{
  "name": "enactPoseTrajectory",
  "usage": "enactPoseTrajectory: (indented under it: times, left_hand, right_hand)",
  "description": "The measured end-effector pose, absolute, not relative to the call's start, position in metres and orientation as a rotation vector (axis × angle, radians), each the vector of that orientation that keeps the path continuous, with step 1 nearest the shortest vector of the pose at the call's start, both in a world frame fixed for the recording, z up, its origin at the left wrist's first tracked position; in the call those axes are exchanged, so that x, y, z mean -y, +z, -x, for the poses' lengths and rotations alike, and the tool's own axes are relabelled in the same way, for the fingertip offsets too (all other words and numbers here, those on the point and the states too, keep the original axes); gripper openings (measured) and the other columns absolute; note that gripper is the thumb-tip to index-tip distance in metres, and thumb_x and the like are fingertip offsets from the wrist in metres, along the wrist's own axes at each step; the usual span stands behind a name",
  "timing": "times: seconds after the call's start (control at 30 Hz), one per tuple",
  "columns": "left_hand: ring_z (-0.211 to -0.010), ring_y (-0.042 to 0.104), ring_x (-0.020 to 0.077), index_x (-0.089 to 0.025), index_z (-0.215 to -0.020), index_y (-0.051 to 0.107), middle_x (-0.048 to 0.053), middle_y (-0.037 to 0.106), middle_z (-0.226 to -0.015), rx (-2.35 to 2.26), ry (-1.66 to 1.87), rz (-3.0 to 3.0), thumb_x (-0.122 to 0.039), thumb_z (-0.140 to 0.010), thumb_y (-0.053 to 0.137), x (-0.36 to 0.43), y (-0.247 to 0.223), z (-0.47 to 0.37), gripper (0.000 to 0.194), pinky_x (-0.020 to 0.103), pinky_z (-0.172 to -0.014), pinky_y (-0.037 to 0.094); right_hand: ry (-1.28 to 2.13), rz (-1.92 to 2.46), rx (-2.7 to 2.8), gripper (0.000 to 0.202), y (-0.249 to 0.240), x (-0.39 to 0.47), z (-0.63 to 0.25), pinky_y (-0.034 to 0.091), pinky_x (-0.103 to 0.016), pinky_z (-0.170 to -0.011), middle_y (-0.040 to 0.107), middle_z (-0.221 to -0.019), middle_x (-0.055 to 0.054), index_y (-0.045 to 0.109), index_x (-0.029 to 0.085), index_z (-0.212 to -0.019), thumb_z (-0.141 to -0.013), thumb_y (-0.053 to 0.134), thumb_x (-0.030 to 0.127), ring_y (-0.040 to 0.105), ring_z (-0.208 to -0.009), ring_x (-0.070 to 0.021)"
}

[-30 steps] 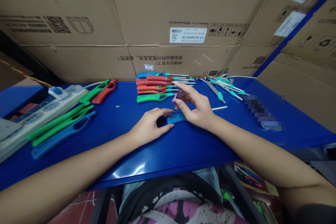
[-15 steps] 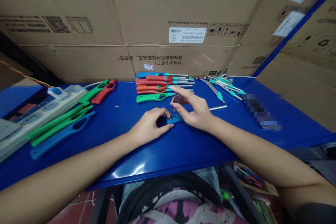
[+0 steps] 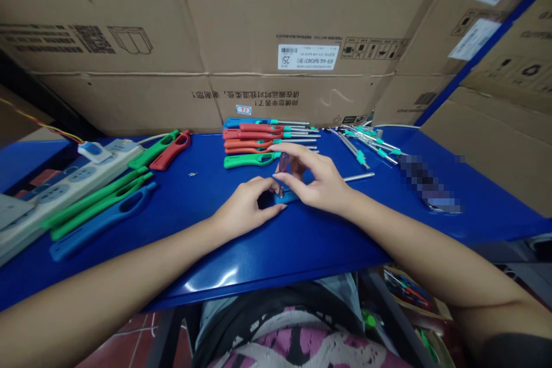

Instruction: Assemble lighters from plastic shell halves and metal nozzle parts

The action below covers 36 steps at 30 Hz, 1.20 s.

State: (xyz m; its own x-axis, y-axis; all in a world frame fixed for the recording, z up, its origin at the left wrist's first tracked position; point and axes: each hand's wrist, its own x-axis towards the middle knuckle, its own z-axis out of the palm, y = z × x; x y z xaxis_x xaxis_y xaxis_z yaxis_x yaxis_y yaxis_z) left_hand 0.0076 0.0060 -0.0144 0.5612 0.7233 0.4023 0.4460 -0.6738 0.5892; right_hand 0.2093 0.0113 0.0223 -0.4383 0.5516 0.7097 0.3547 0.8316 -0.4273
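One blue utility lighter [image 3: 290,196] lies on the blue tabletop [image 3: 276,253], its end clamped by the left hand [image 3: 246,206]; the right hand [image 3: 319,183] pinches a purple-handled screwdriver [image 3: 283,162] over it. Below the tabletop, at right, an open cardboard box [image 3: 442,309] holds red and dark slender pieces [image 3: 414,292].

Tabletop [image 3: 254,261], near side: open space between the forearms. Gap between left grip [image 3: 245,207] and right grip [image 3: 318,184]: narrow, filled by screwdriver [image 3: 283,162] and blue lighter [image 3: 288,198]. Left: open lane, loose metal bits [image 3: 192,173] within; bounded by coloured handles [image 3: 99,227] and power strip [image 3: 81,175]. Beyond right grip: metal tube [image 3: 361,177], low obstacle. Rear: lighter row [image 3: 254,132] and tube pile [image 3: 377,141], backed by cardboard wall [image 3: 241,40]. Far right: open patch, blurred item [image 3: 425,184] alongside
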Motion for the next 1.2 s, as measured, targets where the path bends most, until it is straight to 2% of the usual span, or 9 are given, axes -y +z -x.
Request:
enactPoseTrajectory:
  times: [0.13, 0.33, 0.5, 0.63, 0.73, 0.83, 0.9, 1.03, 1.2]
  left_hand:
    - [-0.093, 0.068, 0.0211, -0.021, -0.097, 0.062, 0.003, 0.072, -0.098, -0.918, 0.873, -2.382, -0.029, -0.084, 0.073, -0.005, -0.014, -0.009, 0.019, 0.035, -0.087, 0.054]
    - [-0.093, 0.069, 0.0210, -0.021, -0.095, 0.061, 0.003, 0.071, -0.098, -0.902, 0.858, -2.383, -0.030, -0.085, 0.072, -0.005, -0.014, -0.008, 0.018, 0.035, -0.088, 0.054]
    - [-0.095, 0.068, 0.0209, -0.021, -0.096, 0.062, 0.002, 0.072, -0.097, -0.885, 0.858, -2.384, -0.027, -0.085, 0.072, -0.005, -0.012, -0.009, 0.016, 0.035, -0.090, 0.053]
    - [-0.095, 0.068, 0.0216, -0.021, -0.095, 0.062, 0.003, 0.072, -0.098, -0.899, 0.851, -2.378, -0.029, -0.085, 0.071, -0.004, -0.011, -0.009, 0.016, 0.036, -0.089, 0.054]
    - [-0.095, 0.068, 0.0217, -0.022, -0.096, 0.062, 0.003, 0.072, -0.099, -0.898, 0.843, -2.377, -0.029, -0.085, 0.071, -0.004, -0.011, -0.009, 0.016, 0.036, -0.089, 0.054]
    - [-0.096, 0.068, 0.0210, -0.022, -0.097, 0.062, 0.003, 0.072, -0.099, -0.878, 0.843, -2.394, -0.028, -0.086, 0.071, -0.004, -0.011, -0.009, 0.015, 0.036, -0.090, 0.053]
    - [-0.096, 0.068, 0.0207, -0.022, -0.098, 0.063, 0.002, 0.072, -0.099, -0.874, 0.841, -2.403, -0.029, -0.087, 0.070, -0.004, -0.012, -0.009, 0.015, 0.035, -0.090, 0.053]
    - [-0.096, 0.068, 0.0209, -0.021, -0.098, 0.063, 0.003, 0.072, -0.100, -0.880, 0.843, -2.397, -0.029, -0.086, 0.071, -0.004, -0.011, -0.009, 0.016, 0.035, -0.090, 0.053]
    - [-0.096, 0.068, 0.0205, -0.021, -0.098, 0.063, 0.002, 0.072, -0.100, -0.866, 0.852, -2.406, -0.027, -0.086, 0.070, -0.004, -0.011, -0.009, 0.015, 0.034, -0.090, 0.053]
  right_hand:
    - [0.064, 0.698, 2.054, 0.037, 0.023, -0.013, -0.212, 0.058, -0.029, -0.071, 0.072, -0.092, -0.003, 0.060, 0.023, -0.123, -0.090, 0.068, 0.037, 0.065, -0.068, -0.0148]
    - [0.335, 0.640, 2.077, 0.038, 0.030, -0.011, -0.212, 0.058, -0.028, -0.071, 0.071, -0.114, -0.007, 0.052, 0.023, -0.139, -0.101, 0.046, 0.026, 0.066, -0.070, -0.0120]
    - [0.035, 0.637, 2.072, 0.026, 0.033, -0.012, -0.216, 0.057, -0.027, -0.070, 0.074, -0.093, -0.004, 0.067, 0.020, -0.113, -0.092, 0.066, 0.036, 0.067, -0.070, -0.0142]
    - [0.104, 0.597, 2.164, 0.033, 0.036, -0.011, -0.219, 0.058, -0.030, -0.081, 0.073, -0.110, -0.007, 0.059, 0.022, -0.131, -0.101, 0.047, 0.029, 0.071, -0.087, -0.0159]
    - [0.248, 0.629, 2.122, 0.035, 0.037, -0.011, -0.219, 0.058, -0.028, -0.074, 0.073, -0.111, -0.006, 0.057, 0.023, -0.135, -0.102, 0.044, 0.027, 0.069, -0.076, -0.0126]
    - [0.046, 0.659, 2.074, 0.023, 0.037, -0.012, -0.220, 0.056, -0.027, -0.066, 0.075, -0.093, -0.004, 0.068, 0.020, -0.113, -0.095, 0.062, 0.033, 0.065, -0.063, -0.0123]
    - [-0.095, 0.655, 2.097, 0.024, 0.038, -0.012, -0.221, 0.056, -0.028, -0.068, 0.075, -0.090, -0.006, 0.069, 0.017, -0.107, -0.092, 0.067, 0.035, 0.068, -0.069, -0.0152]
    - [0.091, 0.645, 2.178, 0.034, 0.042, -0.010, -0.220, 0.057, -0.029, -0.081, 0.073, -0.110, -0.008, 0.059, 0.017, -0.132, -0.101, 0.048, 0.022, 0.071, -0.095, -0.0172]
    - [0.083, 0.640, 2.119, 0.023, 0.042, -0.010, -0.221, 0.054, -0.025, -0.067, 0.075, -0.094, -0.004, 0.067, 0.018, -0.113, -0.095, 0.062, 0.032, 0.067, -0.067, -0.0120]
